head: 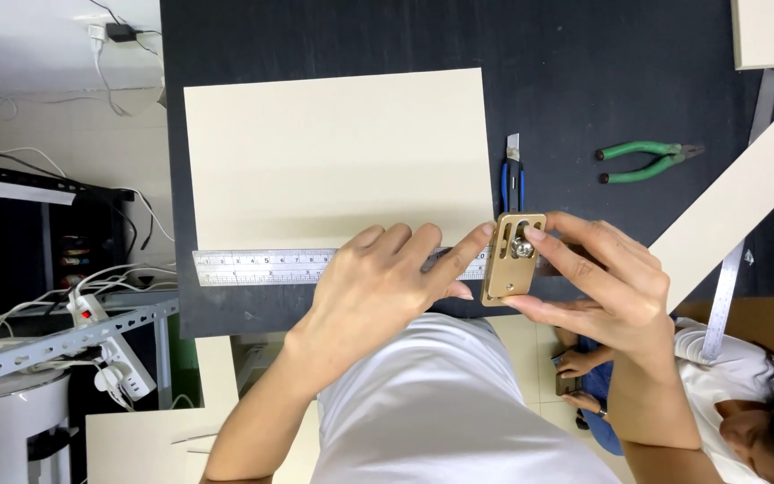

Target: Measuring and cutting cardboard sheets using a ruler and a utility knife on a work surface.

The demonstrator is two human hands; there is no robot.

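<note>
Both hands pinch brass stop on steel ruler, seemingly

Steel ruler gleaming, brushed; brass stop block shining dully; cream card sheet lying matt; tabletop showing matt black.
</note>
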